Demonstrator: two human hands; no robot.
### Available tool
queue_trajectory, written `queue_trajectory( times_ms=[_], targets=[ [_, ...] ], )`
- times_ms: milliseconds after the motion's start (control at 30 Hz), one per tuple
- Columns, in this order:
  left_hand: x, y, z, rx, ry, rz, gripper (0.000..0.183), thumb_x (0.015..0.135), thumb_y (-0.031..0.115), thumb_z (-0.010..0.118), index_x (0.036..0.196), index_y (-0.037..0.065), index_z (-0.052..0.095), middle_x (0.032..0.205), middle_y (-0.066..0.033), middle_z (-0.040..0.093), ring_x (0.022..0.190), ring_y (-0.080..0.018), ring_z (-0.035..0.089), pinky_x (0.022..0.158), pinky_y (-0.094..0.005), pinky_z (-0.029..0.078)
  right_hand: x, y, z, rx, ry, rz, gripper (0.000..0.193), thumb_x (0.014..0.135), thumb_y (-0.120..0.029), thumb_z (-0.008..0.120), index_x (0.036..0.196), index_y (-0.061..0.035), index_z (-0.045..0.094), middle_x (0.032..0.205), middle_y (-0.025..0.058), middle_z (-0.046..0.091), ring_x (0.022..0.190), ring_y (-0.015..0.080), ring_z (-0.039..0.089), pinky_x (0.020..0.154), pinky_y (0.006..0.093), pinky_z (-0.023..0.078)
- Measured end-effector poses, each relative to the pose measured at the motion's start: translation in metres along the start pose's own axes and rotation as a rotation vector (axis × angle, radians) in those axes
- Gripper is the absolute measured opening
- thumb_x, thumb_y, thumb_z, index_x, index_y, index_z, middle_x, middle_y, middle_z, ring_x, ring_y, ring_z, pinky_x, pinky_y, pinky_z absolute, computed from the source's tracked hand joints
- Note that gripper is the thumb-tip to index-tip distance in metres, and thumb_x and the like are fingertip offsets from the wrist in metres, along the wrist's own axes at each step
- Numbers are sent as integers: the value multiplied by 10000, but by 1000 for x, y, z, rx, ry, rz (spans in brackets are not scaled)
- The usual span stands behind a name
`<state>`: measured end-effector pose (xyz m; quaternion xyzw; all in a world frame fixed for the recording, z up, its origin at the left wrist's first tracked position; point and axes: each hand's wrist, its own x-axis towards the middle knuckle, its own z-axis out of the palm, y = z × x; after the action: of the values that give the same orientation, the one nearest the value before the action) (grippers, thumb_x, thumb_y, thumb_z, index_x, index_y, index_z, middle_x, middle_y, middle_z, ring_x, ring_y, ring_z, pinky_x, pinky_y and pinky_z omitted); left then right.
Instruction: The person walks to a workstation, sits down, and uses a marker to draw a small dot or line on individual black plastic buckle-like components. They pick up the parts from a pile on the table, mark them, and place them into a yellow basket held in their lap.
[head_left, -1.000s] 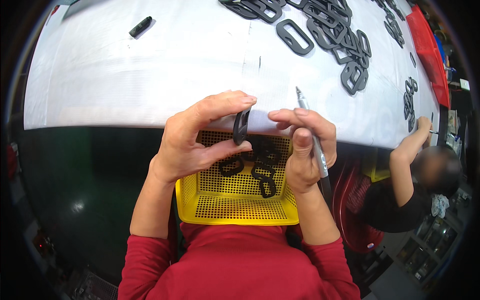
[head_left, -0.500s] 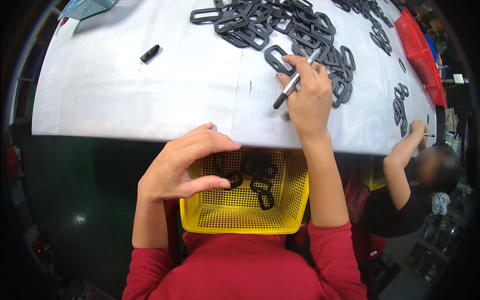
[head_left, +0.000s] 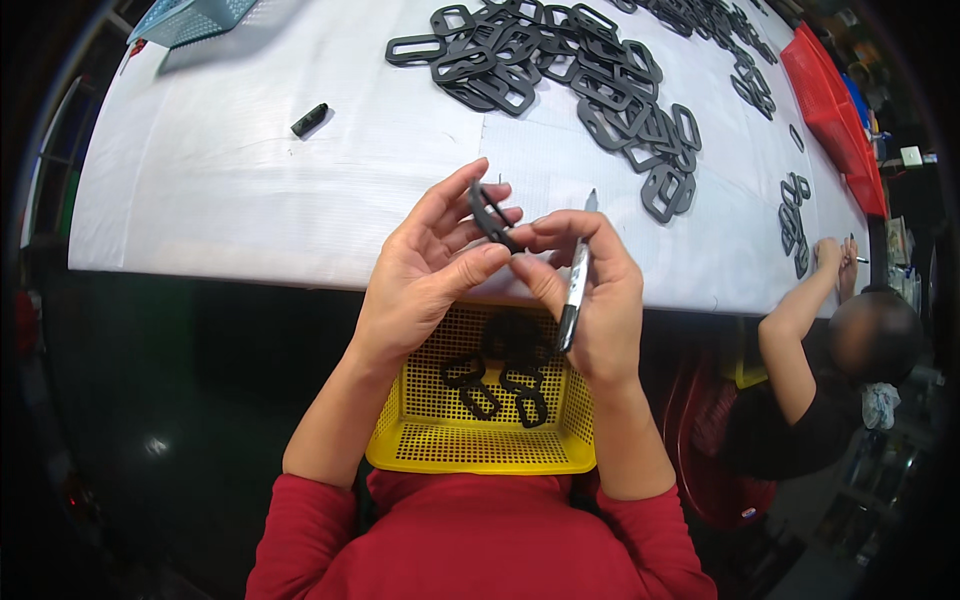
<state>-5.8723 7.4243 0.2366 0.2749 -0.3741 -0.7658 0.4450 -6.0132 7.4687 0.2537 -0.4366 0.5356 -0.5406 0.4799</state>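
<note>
Over the table's near edge, my left hand (head_left: 415, 265) grips a black oblong loop (head_left: 488, 215) with a slot through it, tilted up between thumb and fingers. My right hand (head_left: 610, 300) pinches the lower end of the same loop with thumb and forefinger. It also carries an uncapped-looking silver-and-black marker pen (head_left: 578, 275), lying across the fingers, grey end pointing away. Below both hands sits a yellow perforated basket (head_left: 480, 465) on my lap side, with several black loops (head_left: 480, 402) inside. A heap of similar loops (head_left: 610, 92) lies farther off.
A black pen cap (head_left: 310, 121) rests on the white table (head_left: 250, 210). At the far left stands a light blue basket (head_left: 195, 22); red baskets (head_left: 825, 95) line the right edge. A co-worker (head_left: 800, 370) sits at the right near more loops (head_left: 790, 220).
My right hand has come back from the heap toward me with a loop, still carrying the marker. My left hand has risen to meet it and now grips that loop.
</note>
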Motion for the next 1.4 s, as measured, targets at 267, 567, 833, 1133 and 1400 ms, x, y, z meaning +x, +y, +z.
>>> queue_trajectory(
  times_ms=[267, 567, 833, 1133, 1400],
  targets=[
    [-12, 0, -15, 442, -19, 133, 583, 707, -36, 644, 1226, -5, 382, 1142, -139, 503, 1066, -202, 506, 891, -295, 431, -6, -1, -13, -87, 92, -53, 359, 917, -288, 448, 1144, -22, 528, 751, 31, 606, 672, 48, 491, 582, 178, 383],
    [-19, -10, -28, 762, -82, 288, 568, 645, -7, 727, 1134, 39, 440, 1095, -106, 573, 1045, -198, 552, 915, -315, 439, 1, 12, 1, 64, 224, 64, 160, 773, -73, 658, 727, -26, 512, 621, 25, 567, 530, 24, 502, 451, 141, 361],
    [-19, -11, -33, 752, -73, 306, 558, 640, 6, 737, 1115, 34, 447, 1065, -103, 603, 1000, -200, 586, 969, -342, 378, 9, 23, 14, -194, 231, -138, 215, 768, -34, 623, 637, -40, 452, 519, -28, 468, 465, 5, 420, 404, 168, 317],
    [-19, -12, -34, 789, -58, 331, 557, 630, 34, 750, 1103, 40, 457, 1051, -86, 611, 987, -204, 594, 973, -367, 370, 10, 24, 16, -284, 232, -159, 216, 754, -12, 614, 624, -38, 443, 517, -24, 462, 457, 12, 414, 401, 180, 322],
    [-18, -13, -35, 822, -67, 357, 569, 622, 44, 755, 1105, 51, 455, 1049, -71, 610, 981, -208, 596, 973, -381, 370, 10, 24, 17, -273, 230, -157, 215, 748, -5, 616, 622, -41, 446, 517, -21, 463, 455, 10, 420, 398, 176, 322]
  ],
)
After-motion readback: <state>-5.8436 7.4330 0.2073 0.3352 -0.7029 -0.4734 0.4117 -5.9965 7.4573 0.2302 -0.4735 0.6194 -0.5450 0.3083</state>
